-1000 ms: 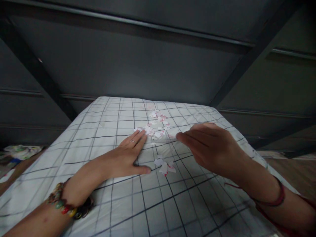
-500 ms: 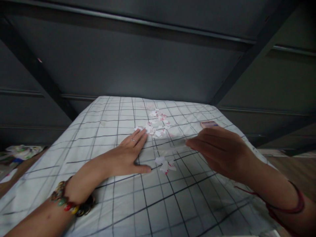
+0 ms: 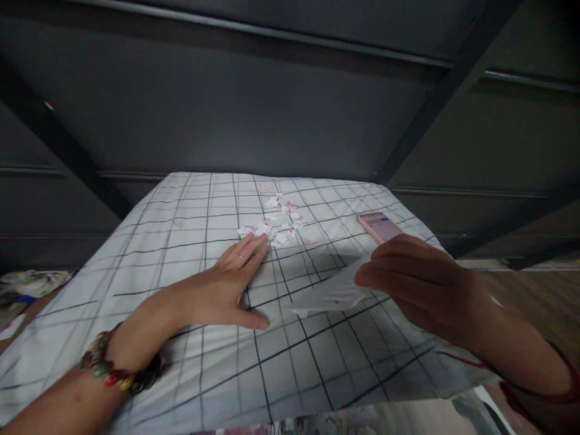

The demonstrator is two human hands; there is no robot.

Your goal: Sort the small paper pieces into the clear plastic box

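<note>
My left hand (image 3: pixel 226 284) lies flat with its fingers spread on the white checked cloth (image 3: pixel 190 356). Its fingertips touch the near side of a loose pile of torn paper scraps (image 3: pixel 283 235), white with pinkish-red marks. My right hand (image 3: pixel 417 287) is raised a little over the cloth, its fingers pinched on the corner of a thin white sheet of paper (image 3: pixel 335 293). That sheet slants down to the left, its lower edge close to the cloth; it is slightly blurred. Whatever lies beneath the paper is hidden.
A phone in a pink case (image 3: pixel 378 226) with its screen lit lies just beyond my right hand. Dark grey panels (image 3: pixel 254 115) rise behind the cloth's far edge. At the lower left are cluttered items (image 3: pixel 31 284), and brown flooring (image 3: pixel 539 308) shows at the right.
My right hand has moved slightly right, and the paper in it now shows more plainly. The small near group of scraps is out of sight behind it. The view has shifted, uncovering more phone.
</note>
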